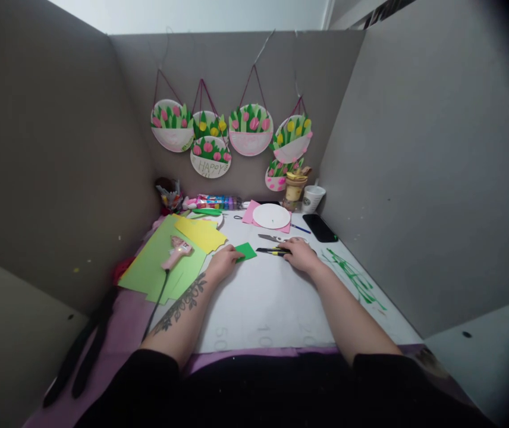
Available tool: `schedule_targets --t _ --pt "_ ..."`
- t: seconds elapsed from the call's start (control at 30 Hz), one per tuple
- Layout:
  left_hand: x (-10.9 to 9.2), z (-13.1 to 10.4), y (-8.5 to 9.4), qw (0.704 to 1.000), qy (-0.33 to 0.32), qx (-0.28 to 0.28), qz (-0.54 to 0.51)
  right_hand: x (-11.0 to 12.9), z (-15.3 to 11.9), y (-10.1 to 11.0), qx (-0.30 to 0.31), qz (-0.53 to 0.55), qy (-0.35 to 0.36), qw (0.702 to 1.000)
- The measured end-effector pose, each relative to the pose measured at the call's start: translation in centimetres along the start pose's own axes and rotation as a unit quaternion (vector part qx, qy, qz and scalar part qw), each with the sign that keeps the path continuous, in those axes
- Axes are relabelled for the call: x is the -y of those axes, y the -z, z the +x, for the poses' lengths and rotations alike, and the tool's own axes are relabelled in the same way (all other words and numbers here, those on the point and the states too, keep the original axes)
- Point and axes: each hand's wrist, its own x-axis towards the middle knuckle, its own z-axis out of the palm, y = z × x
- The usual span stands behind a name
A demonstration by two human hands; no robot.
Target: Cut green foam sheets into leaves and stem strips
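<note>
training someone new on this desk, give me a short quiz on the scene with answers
1. What does the left hand touch?
a) white cup
b) dark green paper
c) white plate

2. True or false: the glue gun lies on light green paper.

3. Which hand is nearer the phone?

Key: 1 b; 2 true; 3 the right hand.

"HAPPY" on plate (211,163); "50", "10", "20" on sheet (258,309)
</note>
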Motion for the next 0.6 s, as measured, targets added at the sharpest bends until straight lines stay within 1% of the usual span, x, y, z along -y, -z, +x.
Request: schedule_targets --t 0.1,0.23,0.37,0.53,0.6 --pt "-0.4 -0.2 0.2 1.000 -0.001 0.016 0.026 -0.1 0.0 0.0 0.004 0.009 0.005 1.000" --pt "-0.6 -0.2 0.2 0.999 0.002 0.026 0.043 0.2 0.1 -0.1 -0.014 -0.001 -0.036 0.999" --pt "-0.8 -0.2 0.4 0.998 0.007 0.034 0.053 0.6 0.2 -0.2 -0.002 -0.006 -0.002 1.000" --pt "-1.6 -0.3 1.1 0.995 0.009 0.080 0.066 0.7 0.1 0.0 0.006 -0.004 0.012 1.000" --pt "-1.9 -0.3 1.3 0.994 0.011 0.089 0.066 0.7 0.0 0.2 0.010 -0.002 0.015 1.000"
